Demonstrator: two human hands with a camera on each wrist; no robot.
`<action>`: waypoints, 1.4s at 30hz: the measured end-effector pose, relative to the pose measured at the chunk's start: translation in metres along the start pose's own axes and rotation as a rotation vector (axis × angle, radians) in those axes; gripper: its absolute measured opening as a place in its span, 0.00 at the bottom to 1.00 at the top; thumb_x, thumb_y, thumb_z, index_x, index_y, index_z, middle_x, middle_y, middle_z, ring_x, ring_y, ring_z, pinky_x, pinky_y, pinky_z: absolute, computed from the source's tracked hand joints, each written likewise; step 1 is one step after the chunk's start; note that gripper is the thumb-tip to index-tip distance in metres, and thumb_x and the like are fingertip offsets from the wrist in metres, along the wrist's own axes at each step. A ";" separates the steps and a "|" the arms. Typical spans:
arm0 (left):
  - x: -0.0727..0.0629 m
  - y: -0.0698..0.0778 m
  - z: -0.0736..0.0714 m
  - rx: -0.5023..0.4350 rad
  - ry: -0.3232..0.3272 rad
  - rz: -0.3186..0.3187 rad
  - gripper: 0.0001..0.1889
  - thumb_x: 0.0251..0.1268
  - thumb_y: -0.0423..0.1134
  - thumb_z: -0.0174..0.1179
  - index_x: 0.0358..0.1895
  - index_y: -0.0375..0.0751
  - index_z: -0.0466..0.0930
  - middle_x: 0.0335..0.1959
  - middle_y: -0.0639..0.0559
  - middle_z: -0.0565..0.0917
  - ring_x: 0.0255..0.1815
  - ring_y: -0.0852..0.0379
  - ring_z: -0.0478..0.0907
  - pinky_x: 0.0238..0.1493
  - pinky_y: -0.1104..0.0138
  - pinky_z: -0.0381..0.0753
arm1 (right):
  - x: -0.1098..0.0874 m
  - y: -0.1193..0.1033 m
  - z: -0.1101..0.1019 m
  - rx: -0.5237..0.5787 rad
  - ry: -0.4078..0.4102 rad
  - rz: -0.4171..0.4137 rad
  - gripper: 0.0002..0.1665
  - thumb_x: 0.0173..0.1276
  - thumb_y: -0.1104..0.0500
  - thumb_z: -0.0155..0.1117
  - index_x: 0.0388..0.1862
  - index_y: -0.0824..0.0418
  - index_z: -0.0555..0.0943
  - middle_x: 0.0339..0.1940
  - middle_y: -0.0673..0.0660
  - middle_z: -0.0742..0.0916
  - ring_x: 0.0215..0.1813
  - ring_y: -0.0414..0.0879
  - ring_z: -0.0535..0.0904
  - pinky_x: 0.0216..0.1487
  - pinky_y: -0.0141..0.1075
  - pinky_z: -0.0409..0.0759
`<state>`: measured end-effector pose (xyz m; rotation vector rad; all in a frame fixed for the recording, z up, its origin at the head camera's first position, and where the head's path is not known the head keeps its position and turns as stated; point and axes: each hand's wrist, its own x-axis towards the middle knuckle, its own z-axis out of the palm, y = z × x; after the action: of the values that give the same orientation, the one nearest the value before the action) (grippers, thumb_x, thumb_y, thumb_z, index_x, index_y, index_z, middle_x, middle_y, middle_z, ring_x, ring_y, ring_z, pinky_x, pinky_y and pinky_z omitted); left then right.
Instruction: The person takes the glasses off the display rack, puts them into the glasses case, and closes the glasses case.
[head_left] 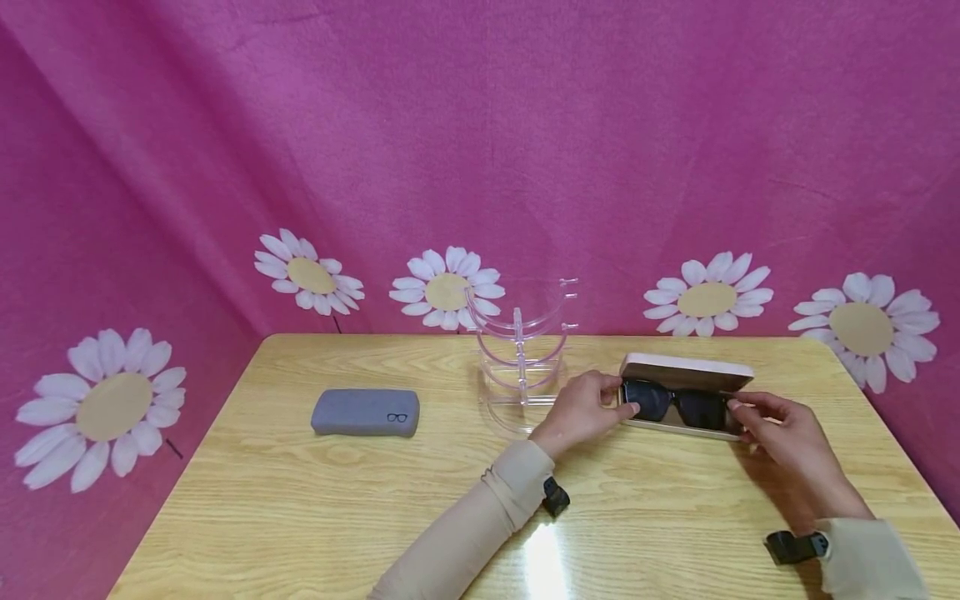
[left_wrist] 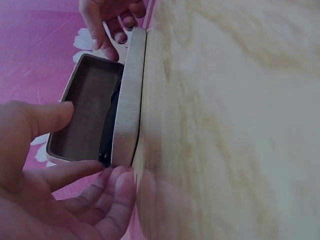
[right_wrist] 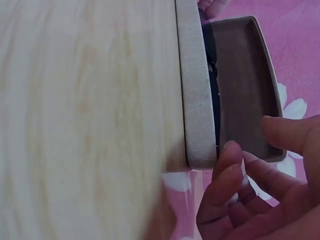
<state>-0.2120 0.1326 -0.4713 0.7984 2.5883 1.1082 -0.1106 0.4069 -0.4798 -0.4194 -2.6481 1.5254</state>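
A pair of black sunglasses (head_left: 675,405) lies in an eyeglass case (head_left: 686,426) with a pale outside and brown lining. The case's lid (head_left: 690,367) stands raised at the back. At the case's left end, my left hand (head_left: 581,410) has its fingertips against the end, near the sunglasses' corner. My right hand (head_left: 787,437) is at the opposite end, fingertips beside the rim and the other corner. Both wrist views show each thumb spread apart from the fingers, in front of the lid (left_wrist: 87,107). The folded temples are mostly hidden behind the case wall (right_wrist: 197,100).
A clear tiered display stand (head_left: 519,358) stands just left of the case, close to my left hand. Farther left lies a closed grey glasses case (head_left: 365,412) with a small glasses print. A pink curtain with daisies (head_left: 525,150) hangs behind the wooden table (head_left: 300,517).
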 end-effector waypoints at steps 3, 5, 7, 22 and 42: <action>0.002 -0.002 0.000 0.037 -0.040 0.035 0.25 0.70 0.51 0.68 0.63 0.41 0.85 0.27 0.56 0.72 0.33 0.64 0.67 0.32 0.76 0.64 | 0.000 -0.001 0.001 -0.034 -0.018 0.011 0.32 0.82 0.47 0.58 0.67 0.74 0.74 0.27 0.40 0.80 0.28 0.35 0.77 0.28 0.31 0.79; 0.003 -0.003 0.000 0.056 -0.063 0.057 0.25 0.70 0.52 0.67 0.64 0.42 0.84 0.23 0.58 0.67 0.31 0.65 0.64 0.30 0.76 0.61 | 0.000 -0.002 0.002 -0.050 -0.032 0.016 0.34 0.82 0.47 0.57 0.70 0.75 0.72 0.26 0.42 0.79 0.27 0.35 0.76 0.28 0.31 0.79; 0.003 -0.003 0.000 0.068 -0.081 0.074 0.25 0.71 0.52 0.67 0.64 0.43 0.84 0.22 0.59 0.65 0.30 0.65 0.63 0.28 0.75 0.60 | 0.000 -0.002 0.001 -0.056 -0.050 0.021 0.35 0.82 0.47 0.57 0.72 0.76 0.70 0.25 0.43 0.79 0.27 0.35 0.76 0.28 0.31 0.78; 0.005 -0.001 -0.005 0.128 -0.136 0.084 0.31 0.73 0.55 0.65 0.72 0.43 0.77 0.21 0.60 0.66 0.33 0.66 0.66 0.33 0.78 0.65 | 0.002 -0.002 -0.001 -0.066 -0.105 0.048 0.38 0.83 0.45 0.54 0.75 0.74 0.67 0.27 0.44 0.79 0.28 0.37 0.76 0.31 0.32 0.79; 0.009 -0.007 -0.011 -0.466 -0.148 -0.161 0.30 0.81 0.45 0.55 0.81 0.46 0.63 0.61 0.39 0.86 0.47 0.53 0.88 0.46 0.68 0.89 | 0.018 0.009 -0.017 0.152 -0.107 0.123 0.34 0.87 0.44 0.41 0.69 0.75 0.67 0.33 0.27 0.83 0.38 0.26 0.82 0.40 0.27 0.87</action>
<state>-0.2266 0.1273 -0.4688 0.5285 2.1051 1.4574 -0.1226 0.4301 -0.4802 -0.5125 -2.6026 1.8189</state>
